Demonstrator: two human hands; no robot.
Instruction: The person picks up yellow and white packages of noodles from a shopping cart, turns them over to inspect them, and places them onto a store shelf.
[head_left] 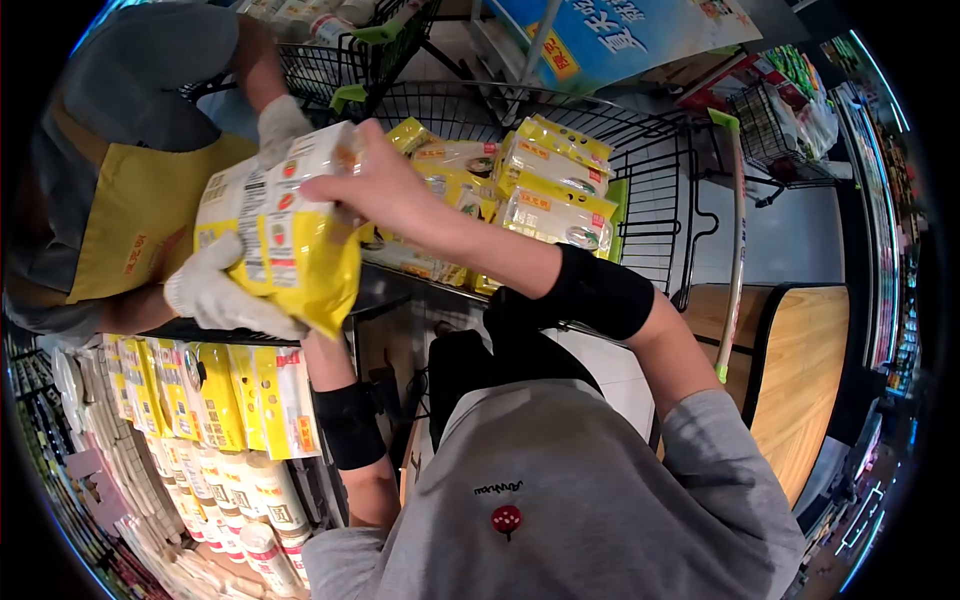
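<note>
A plump yellow-and-white noodle pack (pixel 285 215) is held up, tilted, at the left of the view. My right hand (pixel 365 178) grips its upper right end, thumb on the printed face. My left forearm reaches up under the pack, but the left hand is hidden behind it and a co-worker's glove. That co-worker, in a yellow apron (pixel 135 215), also touches the pack with two white-gloved hands, one (pixel 283 128) at the top and one (pixel 225 290) at the lower side. More noodle packs (pixel 555 185) lie stacked in a wire shopping cart (pixel 655 170) just beyond my right forearm.
Below left, a display holds upright yellow packs (pixel 215 395) and white cylindrical rolls (pixel 280 500). Another loaded cart (pixel 330 70) stands at the upper left. A blue poster (pixel 630 40) is behind. A wooden panel (pixel 800 370) is at my right, near the cart handle (pixel 738 230).
</note>
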